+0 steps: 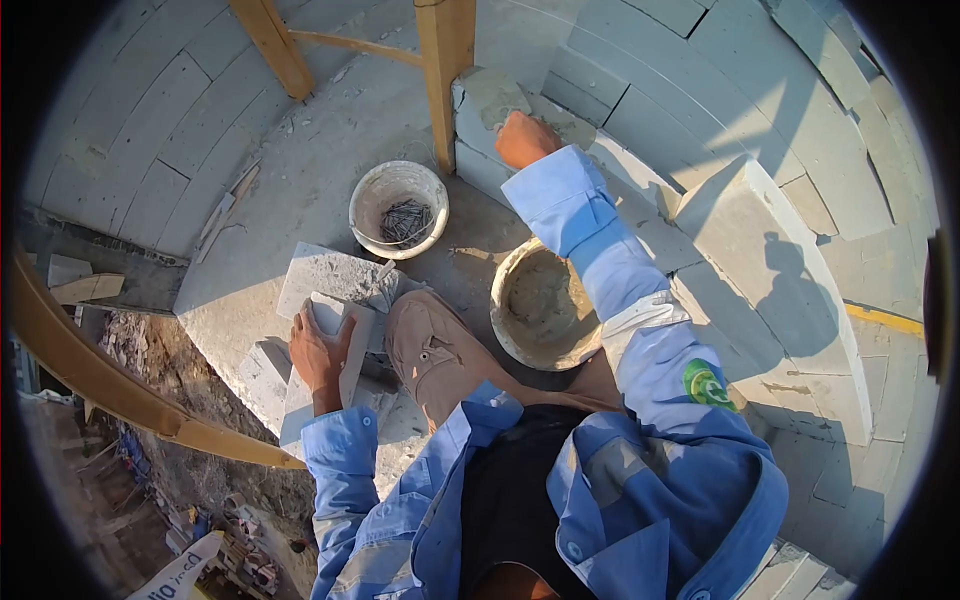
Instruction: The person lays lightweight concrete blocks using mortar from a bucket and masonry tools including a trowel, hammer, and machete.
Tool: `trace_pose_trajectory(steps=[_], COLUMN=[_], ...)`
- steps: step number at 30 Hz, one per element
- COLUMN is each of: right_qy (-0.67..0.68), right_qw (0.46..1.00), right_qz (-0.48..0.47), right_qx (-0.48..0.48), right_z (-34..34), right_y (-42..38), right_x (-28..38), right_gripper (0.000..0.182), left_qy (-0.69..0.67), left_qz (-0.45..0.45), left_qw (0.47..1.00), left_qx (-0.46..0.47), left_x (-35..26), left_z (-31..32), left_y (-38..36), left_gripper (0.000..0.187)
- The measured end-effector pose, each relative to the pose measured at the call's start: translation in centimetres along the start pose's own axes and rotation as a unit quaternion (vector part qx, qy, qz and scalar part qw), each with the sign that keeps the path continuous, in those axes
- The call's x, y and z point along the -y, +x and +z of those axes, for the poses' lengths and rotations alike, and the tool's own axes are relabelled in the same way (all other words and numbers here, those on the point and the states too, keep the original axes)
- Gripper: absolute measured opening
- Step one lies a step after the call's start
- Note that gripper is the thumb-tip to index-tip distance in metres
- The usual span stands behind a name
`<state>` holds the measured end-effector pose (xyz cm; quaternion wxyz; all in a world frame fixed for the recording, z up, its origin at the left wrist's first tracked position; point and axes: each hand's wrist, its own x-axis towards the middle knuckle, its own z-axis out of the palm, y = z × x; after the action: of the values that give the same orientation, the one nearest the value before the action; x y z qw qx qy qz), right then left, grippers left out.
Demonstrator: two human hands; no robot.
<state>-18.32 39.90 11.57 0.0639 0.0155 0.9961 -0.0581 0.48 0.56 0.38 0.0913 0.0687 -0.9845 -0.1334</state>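
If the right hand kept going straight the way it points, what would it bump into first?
Probably the upright wooden post, just beyond the end of the low block wall under the right hand. Depth is unclear, so it might brush the wall's top first.

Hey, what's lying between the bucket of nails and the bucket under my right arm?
In the head view, between the bucket of nails and the second bucket, there's just bare floor with a brownish patch.
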Motion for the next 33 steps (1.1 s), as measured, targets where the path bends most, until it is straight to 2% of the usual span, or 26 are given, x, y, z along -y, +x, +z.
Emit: trace_pose_trajectory(steps=[1,3,4,6,7,11,12,14,16,17,19,20,21,23,24,25,26,27,29,33], right_qy=[-0.042,0.156,0.157,0.166,0.164,0.286,0.314,0.313,0.327,0.326,0.362,0.36,0.249,0.162,0.117,-0.04,-0.196,-0.197,-0.222,-0.214], right_qw=[0.999,0.987,0.987,0.983,0.983,0.957,0.947,0.949,0.934,0.935,0.904,0.906,0.965,0.982,0.98,0.971,0.933,0.931,0.946,0.943], right_qz=[-0.026,0.041,0.041,0.003,0.001,0.042,0.044,0.027,0.12,0.115,0.219,0.213,0.06,-0.092,-0.164,-0.232,-0.294,-0.299,-0.235,-0.248], right_qx=[0.018,-0.003,-0.001,-0.074,-0.077,0.027,0.054,0.038,0.077,0.077,0.068,0.07,0.057,0.022,-0.006,-0.04,-0.074,-0.072,0.032,0.063], right_z=[-0.3,-0.5,0.8,3.7,2.9,-2.3,-3.2,-4.0,-6.0,-6.9,-8.7,-8.4,-7.2,-6.5,-6.8,-7.4,-8.1,-9.0,-10.8,-11.4], right_y=[-0.5,-2.6,-3.3,-4.7,-5.9,-7.9,-7.2,-3.8,-0.6,0.9,4.2,7.4,11.3,14.0,14.5,15.0,15.5,15.2,13.8,14.6], right_x=[-0.4,-1.4,-2.5,-5.2,-5.5,-5.7,-6.0,-7.7,-7.9,-7.7,-6.9,-7.9,-10.1,-11.0,-10.6,-10.5,-10.3,-9.1,-6.3,-7.3], right_gripper=[0.046,0.044,0.044,0.04,0.04,0.039,0.039,0.04,0.04,0.04,0.037,0.037,0.037,0.037,0.036,0.036,0.037,0.037,0.045,0.035], left_qy=[0.006,0.013,0.013,0.015,0.012,0.0,0.0,0.008,0.013,0.011,0.01,0.006,0.004,0.004,0.005,0.006,0.006,0.006,0.001,0.004], left_qz=[0.001,-0.011,-0.011,0.001,0.0,0.002,0.0,0.002,-0.002,-0.008,-0.022,-0.018,-0.019,-0.018,-0.017,-0.024,-0.022,-0.019,-0.028,-0.029], left_qw=[1.0,1.0,1.0,1.0,1.0,1.0,1.0,1.0,1.0,1.0,1.0,1.0,1.0,1.0,1.0,1.0,1.0,1.0,1.0,1.0], left_qx=[-0.005,-0.006,-0.004,-0.013,-0.016,-0.014,-0.01,-0.014,-0.021,-0.012,-0.006,-0.006,-0.007,-0.008,-0.008,-0.008,-0.005,-0.001,0.004,0.012], left_x=[0.1,-0.3,-0.3,0.0,0.0,0.0,0.0,0.2,0.1,-0.1,-0.1,0.1,0.1,-0.2,-0.5,-0.7,-0.9,-1.0,-1.0,-0.5], left_z=[0.1,-0.1,0.0,0.2,0.3,0.2,0.0,0.4,0.2,0.1,0.0,0.3,0.3,-0.1,-0.4,-0.6,-0.8,-0.9,-1.0,-0.5], left_y=[0.0,0.0,-0.1,0.0,0.1,-0.1,-0.1,-0.2,0.0,0.0,0.0,-0.1,-0.1,0.0,0.0,0.0,0.0,0.1,0.2,0.1], left_gripper=[0.086,0.087,0.087,0.087,0.087,0.087,0.087,0.087,0.087,0.087,0.087,0.087,0.087,0.086,0.084,0.084,0.084,0.084,0.084,0.084])
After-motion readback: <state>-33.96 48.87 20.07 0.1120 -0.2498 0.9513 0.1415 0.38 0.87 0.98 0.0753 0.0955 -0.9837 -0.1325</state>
